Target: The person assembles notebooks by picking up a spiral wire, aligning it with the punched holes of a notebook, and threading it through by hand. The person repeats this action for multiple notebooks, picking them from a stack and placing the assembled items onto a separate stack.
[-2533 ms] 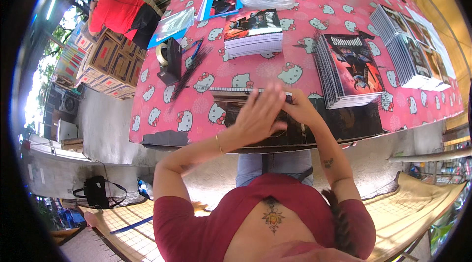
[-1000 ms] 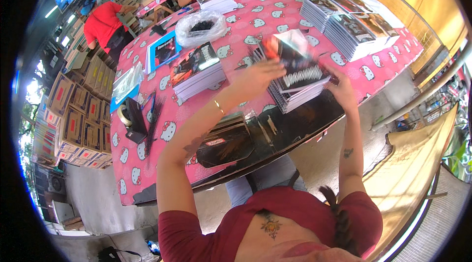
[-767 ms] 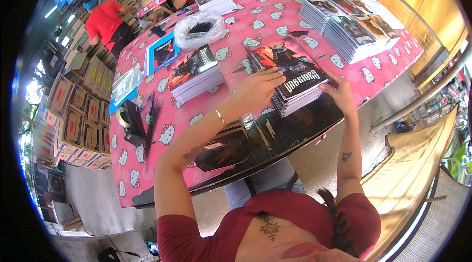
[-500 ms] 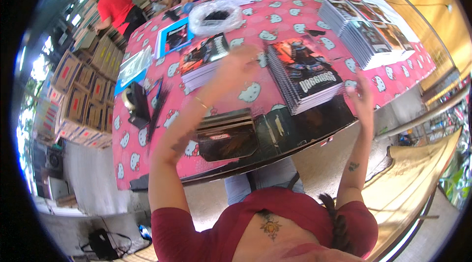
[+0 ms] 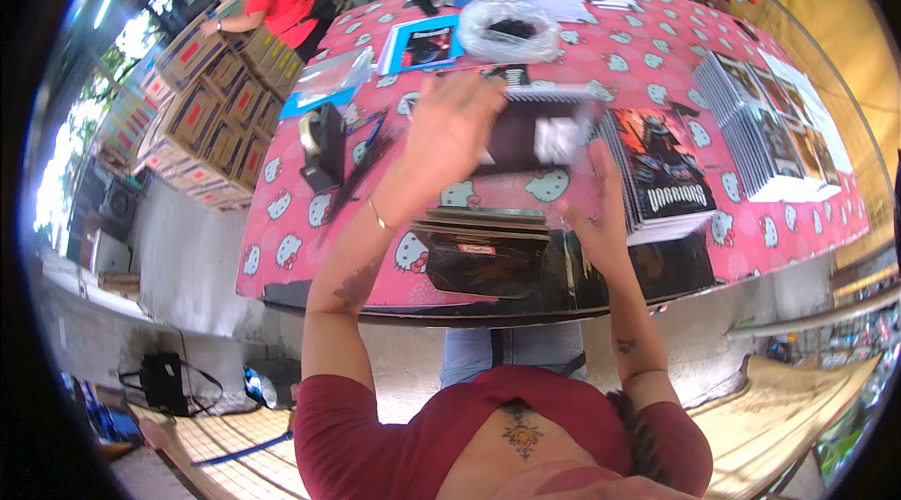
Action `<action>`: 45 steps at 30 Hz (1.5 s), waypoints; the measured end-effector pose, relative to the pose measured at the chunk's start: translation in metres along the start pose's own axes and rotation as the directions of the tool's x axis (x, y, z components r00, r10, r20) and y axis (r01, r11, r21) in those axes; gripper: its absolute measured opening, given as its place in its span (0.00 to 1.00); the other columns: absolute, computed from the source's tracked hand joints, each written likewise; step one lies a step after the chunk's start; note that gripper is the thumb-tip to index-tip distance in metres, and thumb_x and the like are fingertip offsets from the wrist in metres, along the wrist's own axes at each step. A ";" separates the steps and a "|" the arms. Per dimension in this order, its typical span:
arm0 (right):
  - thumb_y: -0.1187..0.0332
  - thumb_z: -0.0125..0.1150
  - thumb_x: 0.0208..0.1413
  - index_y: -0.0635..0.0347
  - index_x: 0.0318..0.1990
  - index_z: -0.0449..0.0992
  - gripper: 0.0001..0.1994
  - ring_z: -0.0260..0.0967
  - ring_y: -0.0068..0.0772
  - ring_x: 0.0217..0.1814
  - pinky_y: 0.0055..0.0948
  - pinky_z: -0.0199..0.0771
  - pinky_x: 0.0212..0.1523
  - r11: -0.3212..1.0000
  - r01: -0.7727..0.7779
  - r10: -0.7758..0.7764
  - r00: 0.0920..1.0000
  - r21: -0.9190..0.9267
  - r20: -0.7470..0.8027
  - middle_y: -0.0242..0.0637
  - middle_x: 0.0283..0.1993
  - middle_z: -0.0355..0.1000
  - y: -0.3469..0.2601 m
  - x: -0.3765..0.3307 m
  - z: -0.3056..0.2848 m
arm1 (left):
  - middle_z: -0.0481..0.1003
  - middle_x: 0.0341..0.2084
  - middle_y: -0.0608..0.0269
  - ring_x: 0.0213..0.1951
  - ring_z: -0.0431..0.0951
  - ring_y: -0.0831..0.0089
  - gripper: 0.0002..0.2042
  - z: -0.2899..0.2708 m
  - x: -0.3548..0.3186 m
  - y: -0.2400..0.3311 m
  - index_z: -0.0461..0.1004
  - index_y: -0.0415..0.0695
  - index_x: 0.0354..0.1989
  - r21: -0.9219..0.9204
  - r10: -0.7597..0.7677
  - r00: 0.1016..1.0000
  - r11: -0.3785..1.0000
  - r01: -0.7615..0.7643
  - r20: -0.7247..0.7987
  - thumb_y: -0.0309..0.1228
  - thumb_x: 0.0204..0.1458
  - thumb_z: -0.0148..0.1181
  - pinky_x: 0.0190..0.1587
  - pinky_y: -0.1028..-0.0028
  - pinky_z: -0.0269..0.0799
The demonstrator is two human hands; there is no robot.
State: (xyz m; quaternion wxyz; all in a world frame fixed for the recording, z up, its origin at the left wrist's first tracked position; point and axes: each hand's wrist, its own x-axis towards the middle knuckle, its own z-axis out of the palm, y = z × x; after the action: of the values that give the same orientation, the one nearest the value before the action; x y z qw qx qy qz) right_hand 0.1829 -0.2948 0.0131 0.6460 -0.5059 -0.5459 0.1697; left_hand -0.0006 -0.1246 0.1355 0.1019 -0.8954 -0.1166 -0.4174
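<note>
My left hand (image 5: 455, 124) is closed on the left side of a dark spiral notebook (image 5: 526, 134), which is raised over the table and smeared by motion. A pale patch shows on its cover. My right hand (image 5: 599, 214) is up near the notebook's lower right corner, fingers apart. Just right of it stands a stack of spiral notebooks (image 5: 662, 157) with a red and black picture cover. Behind the raised notebook, another pile is mostly hidden. Nearer to me lies a black box (image 5: 483, 261) holding upright flat pieces.
A pink patterned cloth (image 5: 385, 261) covers the table. At the left is a tape dispenser (image 5: 322, 148); farther back are a clear plastic bag (image 5: 510, 29) and a blue-edged booklet (image 5: 427, 45). More notebook stacks (image 5: 765, 129) stand right. Two people work beyond, near cartons (image 5: 211, 110).
My left hand now has a notebook lifted in it, where before it was bare above the table. My right hand has moved left, across the front of the stack. The whole view has shifted.
</note>
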 end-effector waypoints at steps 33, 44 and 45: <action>0.69 0.72 0.58 0.63 0.56 0.69 0.22 0.71 0.25 0.51 0.24 0.70 0.54 0.949 -0.238 0.215 0.968 0.206 0.126 0.35 0.49 0.73 0.041 -0.042 0.025 | 0.79 0.39 0.48 0.45 0.78 0.50 0.15 0.025 -0.257 -0.135 0.79 0.36 0.45 0.513 -0.762 0.644 0.529 0.676 -0.062 0.37 0.59 0.60 0.48 0.57 0.75; 0.65 0.74 0.56 0.63 0.55 0.69 0.24 0.71 0.26 0.50 0.26 0.70 0.55 0.948 -0.246 0.233 0.969 0.200 0.086 0.35 0.48 0.73 0.046 -0.043 0.017 | 0.77 0.36 0.55 0.39 0.80 0.56 0.07 0.046 -0.259 -0.139 0.75 0.42 0.40 0.678 -0.656 0.750 0.591 0.437 0.089 0.27 0.52 0.59 0.40 0.61 0.78; 0.65 0.74 0.56 0.63 0.55 0.69 0.24 0.71 0.26 0.50 0.26 0.70 0.55 0.941 -0.253 0.236 0.967 0.225 0.100 0.35 0.48 0.73 0.046 -0.044 0.020 | 0.77 0.36 0.54 0.39 0.80 0.54 0.08 0.039 -0.267 -0.138 0.73 0.42 0.41 0.641 -0.671 0.742 0.579 0.504 0.023 0.26 0.53 0.58 0.40 0.60 0.78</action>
State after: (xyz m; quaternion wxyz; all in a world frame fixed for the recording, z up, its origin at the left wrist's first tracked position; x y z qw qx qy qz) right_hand 0.1657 -0.2999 -0.0507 0.6556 -0.4828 -0.4776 0.3302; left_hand -0.1793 -0.0149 -0.0832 0.2158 -0.7712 -0.5463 -0.2455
